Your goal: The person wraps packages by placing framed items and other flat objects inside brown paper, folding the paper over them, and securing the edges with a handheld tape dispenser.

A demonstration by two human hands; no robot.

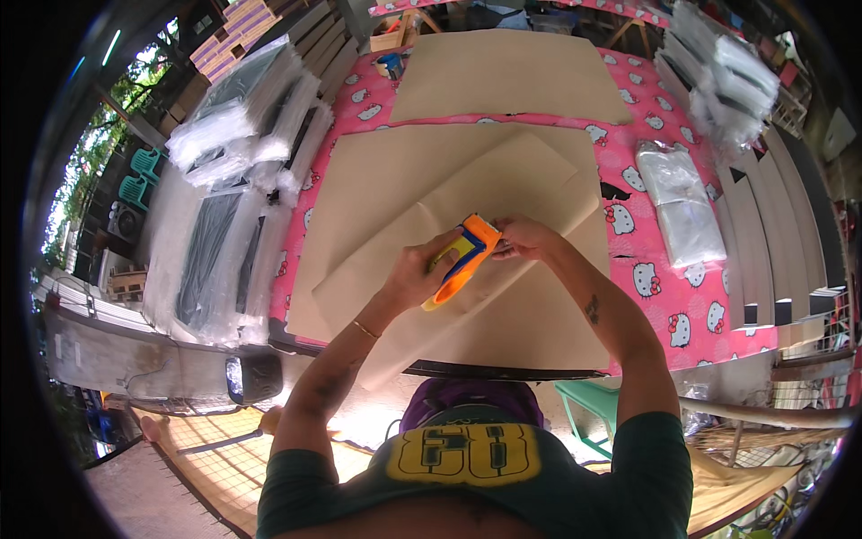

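My left hand [418,277] is wrapped around the handle of an orange, blue and yellow tape dispenser [483,232], held above the table's middle. At the dispenser's front end, my right hand [526,238] has its fingers pinched together; what lies between them is too small to make out. Beneath both hands, a folded piece of brown paper [395,242] lies slantwise over a larger flat brown sheet [548,314]. Its lower left end reaches past the table's near edge.
Another brown sheet [503,76] lies farther back on the pink patterned tablecloth [660,296]. Folded clear plastic [680,202] rests at the right. Plastic-wrapped stacks [238,117] stand along the left, with more wrapped panels [718,76] at the far right. A green plastic chair [593,409] is near my right side.
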